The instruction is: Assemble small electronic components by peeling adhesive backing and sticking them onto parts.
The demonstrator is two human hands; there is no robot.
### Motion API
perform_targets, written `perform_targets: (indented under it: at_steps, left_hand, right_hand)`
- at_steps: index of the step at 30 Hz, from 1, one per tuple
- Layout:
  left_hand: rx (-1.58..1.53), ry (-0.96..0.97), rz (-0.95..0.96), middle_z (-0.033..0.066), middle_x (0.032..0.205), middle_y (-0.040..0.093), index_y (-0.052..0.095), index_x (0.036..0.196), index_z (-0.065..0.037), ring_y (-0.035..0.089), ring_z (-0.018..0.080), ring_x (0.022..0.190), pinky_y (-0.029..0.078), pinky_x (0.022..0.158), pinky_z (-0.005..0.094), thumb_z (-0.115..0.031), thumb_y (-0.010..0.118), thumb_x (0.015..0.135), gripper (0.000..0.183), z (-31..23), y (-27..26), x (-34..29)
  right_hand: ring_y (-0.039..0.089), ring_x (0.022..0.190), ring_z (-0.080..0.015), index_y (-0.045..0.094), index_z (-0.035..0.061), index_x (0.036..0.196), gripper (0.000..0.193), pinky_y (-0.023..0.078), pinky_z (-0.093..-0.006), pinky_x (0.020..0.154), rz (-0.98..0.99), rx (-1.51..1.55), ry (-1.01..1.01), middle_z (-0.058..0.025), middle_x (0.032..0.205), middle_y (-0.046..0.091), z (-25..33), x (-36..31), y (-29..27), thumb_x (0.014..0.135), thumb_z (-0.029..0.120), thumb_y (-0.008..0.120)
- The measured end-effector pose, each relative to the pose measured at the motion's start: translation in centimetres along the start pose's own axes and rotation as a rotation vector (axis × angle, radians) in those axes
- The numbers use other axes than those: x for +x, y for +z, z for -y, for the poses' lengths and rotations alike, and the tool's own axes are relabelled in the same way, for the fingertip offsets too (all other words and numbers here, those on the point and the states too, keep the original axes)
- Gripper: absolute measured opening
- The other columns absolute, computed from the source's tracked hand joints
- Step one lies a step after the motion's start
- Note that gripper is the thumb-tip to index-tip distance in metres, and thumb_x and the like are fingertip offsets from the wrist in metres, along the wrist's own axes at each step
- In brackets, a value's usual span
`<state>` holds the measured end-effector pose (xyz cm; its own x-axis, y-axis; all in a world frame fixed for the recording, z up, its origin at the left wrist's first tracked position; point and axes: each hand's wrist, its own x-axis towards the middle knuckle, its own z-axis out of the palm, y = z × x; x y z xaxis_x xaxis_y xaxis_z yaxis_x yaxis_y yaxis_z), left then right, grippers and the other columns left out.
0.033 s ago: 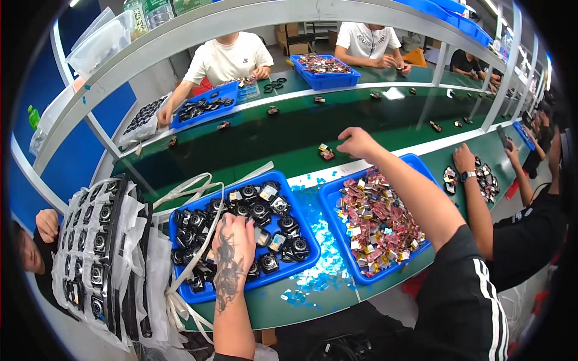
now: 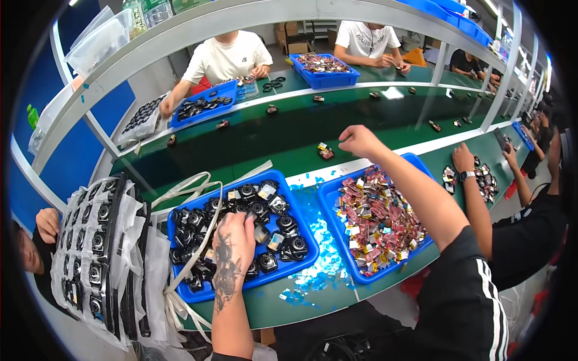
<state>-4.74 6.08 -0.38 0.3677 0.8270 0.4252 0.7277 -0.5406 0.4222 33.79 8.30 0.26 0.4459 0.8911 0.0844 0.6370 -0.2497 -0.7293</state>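
Note:
My left hand (image 2: 233, 239) is over a blue tray (image 2: 306, 260) of black watch cases (image 2: 288, 225). Its fingers are bent and partly hidden, with a small dark bit showing at the thumb tip; what they grip cannot be made out. My right arm reaches across a second blue tray (image 2: 328, 201), heaped with red circuit boards and small silver-and-yellow batteries (image 2: 385, 219). Beyond that tray my right hand (image 2: 361, 142) hovers by the green belt, fingers curled, nothing visible in them. Left of its fingertips a small board with battery (image 2: 326, 150) lies on the belt.
Blue film scraps (image 2: 322, 253) litter the bench between the trays. A stack of watch-case trays (image 2: 90, 240) stands at the left, with white straps (image 2: 198, 259) beside it. Co-workers sit across the belt and to my right. A metal frame (image 2: 241, 30) spans overhead.
My right hand's fingers have drawn closer together and the hand has shifted very slightly. My left hand's thumb has moved up a little over the watch cases.

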Motion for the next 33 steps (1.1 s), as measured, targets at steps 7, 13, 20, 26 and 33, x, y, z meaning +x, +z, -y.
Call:
perform_targets:
  at_steps: [7,13,20,26,33]
  left_hand:
    - [-1.412,-0.349,0.35,0.0091,0.087,0.068,0.059,0.099,0.001,0.067,0.0138,0.075,0.059,0.069,0.0281,-0.004,0.059,0.093,0.008,-3.4,0.8,-0.8]
    - [-1.588,-0.478,0.421,0.0186,0.097,0.068,0.05,0.105,-0.001,0.07,0.0204,0.077,0.062,0.071,0.0317,-0.002,0.059,0.092,0.016,-4.9,1.6,-1.6]
    - [-1.57,-0.483,0.449,0.0227,0.1,0.067,0.047,0.104,-0.003,0.071,0.0228,0.077,0.062,0.071,0.032,-0.002,0.058,0.092,0.016,-5.2,1.9,-1.6]
    - [-1.509,-0.443,0.444,0.0212,0.1,0.067,0.046,0.113,-0.004,0.07,0.0201,0.074,0.061,0.069,0.0311,-0.002,0.056,0.093,0.022,-5.3,2.0,-2.3]
    - [-1.42,-0.386,0.392,0.0075,0.102,0.061,0.049,0.133,-0.006,0.057,0.0088,0.072,0.051,0.064,0.0222,-0.008,0.051,0.098,0.035,-6.6,0.9,-2.6]
  right_hand:
    - [0.069,0.074,-0.0245,0.071,0.0037,0.088,0.013,0.053,-0.0348,0.068,0.467,-0.443,-0.409,-0.0114,0.077,0.07,2.5,-8.0,-6.7,0.077,0.011,0.068]
    - [0.067,0.075,-0.0287,0.071,0.0044,0.088,0.013,0.051,-0.038,0.068,0.124,-0.594,-0.335,-0.0113,0.079,0.07,0.5,-10.1,-7.2,0.078,0.011,0.068]
    - [0.067,0.074,-0.0246,0.067,0.0022,0.09,0.015,0.052,-0.0359,0.068,0.372,-0.323,-0.208,-0.0104,0.08,0.069,-2.4,-15.6,-8.9,0.079,0.011,0.071]
    - [0.062,0.077,-0.0205,0.058,0.001,0.086,0.008,0.05,-0.0335,0.069,0.198,-0.268,-0.298,-0.0092,0.083,0.062,-4.0,-15.9,-8.1,0.085,0.006,0.064]
    - [0.058,0.074,-0.0156,0.059,-0.0002,0.092,0.004,0.049,-0.0281,0.067,-0.123,-0.048,-0.345,-0.0072,0.083,0.06,0.7,-18.9,-8.7,0.089,0.002,0.06]
